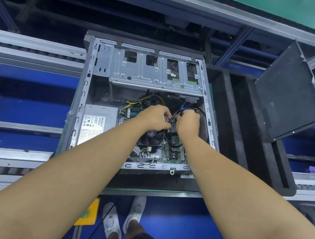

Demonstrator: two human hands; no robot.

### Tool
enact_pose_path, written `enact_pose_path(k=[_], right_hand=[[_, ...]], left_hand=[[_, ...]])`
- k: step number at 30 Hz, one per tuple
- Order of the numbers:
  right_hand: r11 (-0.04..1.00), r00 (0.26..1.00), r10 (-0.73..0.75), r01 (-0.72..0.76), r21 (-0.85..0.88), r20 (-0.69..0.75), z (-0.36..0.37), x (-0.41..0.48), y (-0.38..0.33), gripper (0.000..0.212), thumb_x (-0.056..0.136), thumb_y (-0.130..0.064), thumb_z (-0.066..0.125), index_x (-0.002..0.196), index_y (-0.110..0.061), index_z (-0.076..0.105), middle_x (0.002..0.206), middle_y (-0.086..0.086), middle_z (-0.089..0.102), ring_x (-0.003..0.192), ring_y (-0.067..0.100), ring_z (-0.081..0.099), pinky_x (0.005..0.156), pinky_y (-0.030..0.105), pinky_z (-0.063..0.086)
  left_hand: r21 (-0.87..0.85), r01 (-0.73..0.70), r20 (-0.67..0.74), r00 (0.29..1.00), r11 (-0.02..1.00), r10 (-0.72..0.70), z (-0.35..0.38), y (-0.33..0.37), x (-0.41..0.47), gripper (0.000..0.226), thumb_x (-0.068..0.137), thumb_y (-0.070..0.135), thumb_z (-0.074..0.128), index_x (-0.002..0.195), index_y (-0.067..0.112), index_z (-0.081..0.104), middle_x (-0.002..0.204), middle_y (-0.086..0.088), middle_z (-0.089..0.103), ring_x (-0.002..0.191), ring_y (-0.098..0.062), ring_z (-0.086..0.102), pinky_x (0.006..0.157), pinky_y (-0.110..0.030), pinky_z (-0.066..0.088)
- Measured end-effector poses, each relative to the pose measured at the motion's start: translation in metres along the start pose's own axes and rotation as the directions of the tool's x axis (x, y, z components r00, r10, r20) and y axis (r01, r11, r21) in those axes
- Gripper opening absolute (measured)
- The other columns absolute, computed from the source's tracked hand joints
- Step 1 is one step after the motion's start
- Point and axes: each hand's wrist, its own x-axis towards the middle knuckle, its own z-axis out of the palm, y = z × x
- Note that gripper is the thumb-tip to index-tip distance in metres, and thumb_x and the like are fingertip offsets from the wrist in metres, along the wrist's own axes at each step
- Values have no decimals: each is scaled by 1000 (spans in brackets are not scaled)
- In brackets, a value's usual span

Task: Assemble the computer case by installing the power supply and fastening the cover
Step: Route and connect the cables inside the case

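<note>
Pinching cables [174,116], left hand [154,118] meets right hand [187,123].

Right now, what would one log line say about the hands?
left hand: grips cables | right hand: grips cables | PSU: sits in case | case: open

The computer case [203,81] looks bare dull-grey sheet metal, the cover [288,96] matt black, the power supply [97,121] paper-labelled.

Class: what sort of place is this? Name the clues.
Probably a factory assembly line: an open computer case on a roller conveyor, a second case alongside, a yellow button box below.
</note>
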Motion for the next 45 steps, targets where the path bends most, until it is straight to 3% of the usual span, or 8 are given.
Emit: enact_pose_path(k=[11,16,21,27,33,36,40,45], right_hand=[[978,982,109,-135,162,157,-15,-18,-4,26,98,-19,68,110,4,71,111,21,71,94,33,66,70,28,43],[981,997,74,-70,183,-16,-29,-48,-1,31,103,-11,52,131,0,49,121,21,65,100,36,65,64,31,43],[983,990,15,11,-183,139,-30,-62,2,76,97,-14,64,160,-10,20,165,21,11,152,33,22,116,41,33],[999,987,-37,35,14,154,-32,-57,6,26,104,-13,54,127,-5,59,119,19,68,100,34,65,71,31,44],[989,982,-98,114,-91,164,-40,-64,5,30,102,-12,46,124,-11,67,125,12,63,118,31,50,92,32,37],[997,975,-17,-1,82,223,-40,-63,7,36,96,2,46,125,-8,66,137,21,49,112,35,56,90,34,49],[853,956,66,-203,481,287,-40,-63,13,32,96,12,41,121,7,61,107,25,67,74,28,63,83,51,62],[966,979,-21,-33,255,205,-37,-70,3,43,96,-2,53,135,-5,35,106,12,56,77,21,56,58,35,42]], left_hand=[[-16,22,-5,1000,1000,-22,3,0,-1,24,84,40,71,105,36,61,90,3,68,58,-17,60,58,-29,49],[53,-23,-53,998,998,26,7,3,-7,43,93,39,63,134,34,52,138,1,59,107,-27,65,94,-39,49],[27,48,-103,994,998,-45,8,5,-10,42,93,38,61,134,29,52,138,2,58,120,-28,56,100,-40,45],[372,174,-294,954,912,-62,9,8,-25,38,91,59,56,120,36,61,122,-3,59,117,-29,52,96,-41,40],[635,6,-332,905,773,265,12,23,-24,33,98,41,46,112,30,74,112,-2,51,110,-26,42,92,-40,32],[556,-26,-113,988,831,107,14,34,-12,45,102,44,29,115,23,68,118,-3,63,121,-25,48,109,-47,22],[322,34,-43,999,946,-21,22,36,0,50,96,67,35,81,24,54,85,5,62,99,-20,60,105,-43,25],[141,61,-129,991,988,-42,19,27,1,38,86,50,68,120,33,64,90,13,60,94,-14,54,88,-35,26]])
